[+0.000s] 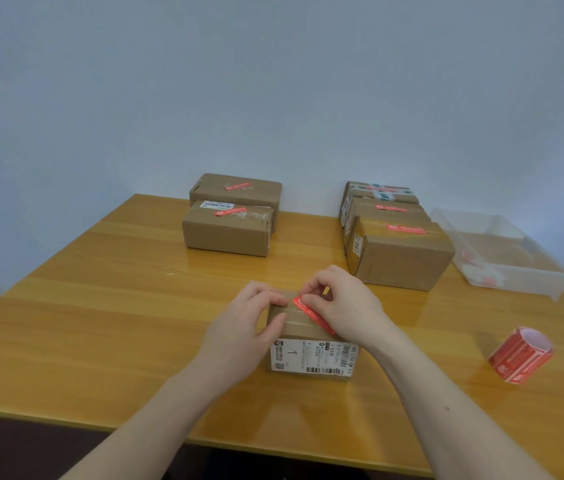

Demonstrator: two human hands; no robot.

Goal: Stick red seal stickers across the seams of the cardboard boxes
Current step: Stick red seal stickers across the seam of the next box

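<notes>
The person leans over a small cardboard box [311, 348] near the front edge of the wooden table [117, 306], laying a red seal sticker [311, 312] slantwise over the taped seam on its top. The right hand [342, 306] has its fingers curled, fingertips pinching or pressing the far end of the sticker; from here I cannot quite tell whether that end is already down or lifted off the cardboard. The left hand [249, 327] grips the box's left edge, thumb on top and fingers bent over the far corner, steadying it.

So the step in hand is the sticking itself, on this box. The near end of the sticker seems to lie on the top, running toward the shipping label [311, 358] on the front face.

Next, I would say, the fingers need to smooth along the whole strip so it bonds on both sides of the seam, while the other hand keeps the box from sliding on the glossy top.

Two boxes at the back left [228, 233] and a stack at the back right [401, 258] already carry red strips. The sticker roll [521, 355] waits well off to the right, near a clear plastic tray [502, 251].
</notes>
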